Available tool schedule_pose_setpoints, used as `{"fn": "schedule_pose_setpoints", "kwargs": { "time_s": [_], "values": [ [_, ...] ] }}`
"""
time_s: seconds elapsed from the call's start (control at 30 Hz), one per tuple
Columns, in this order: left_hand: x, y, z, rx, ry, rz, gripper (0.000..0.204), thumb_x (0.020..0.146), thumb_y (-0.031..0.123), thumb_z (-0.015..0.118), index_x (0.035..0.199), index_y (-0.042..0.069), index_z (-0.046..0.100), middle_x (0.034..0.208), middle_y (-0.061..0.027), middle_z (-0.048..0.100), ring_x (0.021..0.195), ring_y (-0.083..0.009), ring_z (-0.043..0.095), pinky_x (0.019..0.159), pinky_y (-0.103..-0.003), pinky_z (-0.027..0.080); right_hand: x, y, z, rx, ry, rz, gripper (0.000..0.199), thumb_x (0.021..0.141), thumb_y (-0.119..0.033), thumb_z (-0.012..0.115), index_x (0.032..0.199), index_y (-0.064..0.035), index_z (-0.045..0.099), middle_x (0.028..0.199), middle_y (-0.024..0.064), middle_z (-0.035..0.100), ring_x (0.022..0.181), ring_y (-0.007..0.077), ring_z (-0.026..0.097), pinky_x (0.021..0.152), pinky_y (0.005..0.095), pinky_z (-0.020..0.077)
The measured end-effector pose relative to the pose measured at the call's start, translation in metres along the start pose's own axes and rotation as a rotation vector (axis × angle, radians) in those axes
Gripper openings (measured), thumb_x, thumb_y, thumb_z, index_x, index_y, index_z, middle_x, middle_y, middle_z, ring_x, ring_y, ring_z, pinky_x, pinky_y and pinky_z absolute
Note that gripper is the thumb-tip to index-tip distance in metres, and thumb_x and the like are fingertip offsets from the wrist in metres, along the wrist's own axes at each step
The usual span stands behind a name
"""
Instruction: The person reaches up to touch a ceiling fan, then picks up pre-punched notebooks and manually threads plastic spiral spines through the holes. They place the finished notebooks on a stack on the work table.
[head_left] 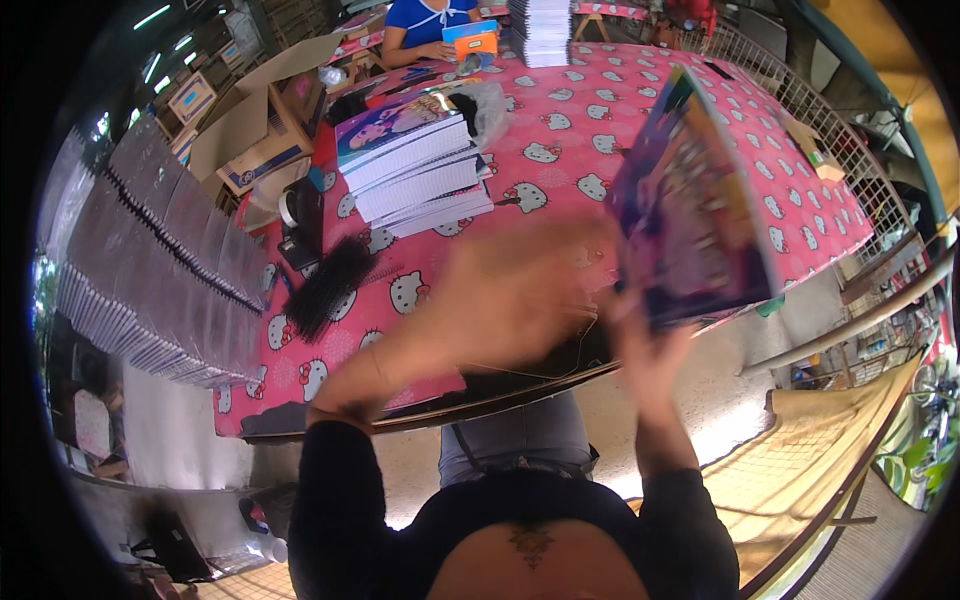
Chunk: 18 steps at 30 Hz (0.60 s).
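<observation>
1. Right hand (643, 335): raised, fingers closed on 1 notebook (695, 215) near its lower edge.
2. Notebook: tilted upright above the table (575, 130).
3. Left hand (525, 290): stretched rightward, blurred; I cannot tell its grip.

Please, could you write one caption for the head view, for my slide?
Right hand holding up a colourful book, blurred left hand near it, over a pink tablecloth with stacked books.
</observation>
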<state>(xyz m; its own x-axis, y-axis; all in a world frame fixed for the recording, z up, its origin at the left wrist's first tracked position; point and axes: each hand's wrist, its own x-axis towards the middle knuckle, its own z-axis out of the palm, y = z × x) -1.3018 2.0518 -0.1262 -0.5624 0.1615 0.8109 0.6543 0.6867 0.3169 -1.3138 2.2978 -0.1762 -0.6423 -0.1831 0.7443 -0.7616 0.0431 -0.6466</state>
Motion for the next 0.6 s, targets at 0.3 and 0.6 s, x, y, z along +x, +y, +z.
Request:
{"fn": "schedule_pose_setpoints", "kwargs": {
  "time_s": [0.3, 0.6],
  "values": [
    [-0.001, -0.208, -0.063, 0.763, -0.191, -0.111, 0.014, 0.089, 0.016, 0.068, 0.096, 0.003, 0.070, 0.095, -0.0158, 0.071, 0.083, -0.0370, 0.070, 0.072, -0.048, 0.055, 0.024, 0.236, -0.131, -0.322, -0.235, 0.661, 0.058, 0.083, -0.021, 0.081, 0.130, 0.0034, 0.058, 0.117, 0.0181, 0.067, 0.108, 0.0251, 0.064, 0.093, 0.0371, 0.0514],
    [0.027, -0.101, -0.054, 0.978, 0.318, 0.113, 0.012, 0.090, 0.010, 0.065, 0.101, 0.008, 0.067, 0.084, -0.0086, 0.063, 0.077, -0.0297, 0.060, 0.070, -0.042, 0.043, -0.006, 0.322, -0.142, -0.856, -0.434, 0.559, 0.056, 0.082, -0.023, 0.075, 0.136, -0.0153, 0.061, 0.143, 0.0153, 0.055, 0.126, 0.0362, 0.057, 0.103, 0.0461, 0.0478]
  ]
}}
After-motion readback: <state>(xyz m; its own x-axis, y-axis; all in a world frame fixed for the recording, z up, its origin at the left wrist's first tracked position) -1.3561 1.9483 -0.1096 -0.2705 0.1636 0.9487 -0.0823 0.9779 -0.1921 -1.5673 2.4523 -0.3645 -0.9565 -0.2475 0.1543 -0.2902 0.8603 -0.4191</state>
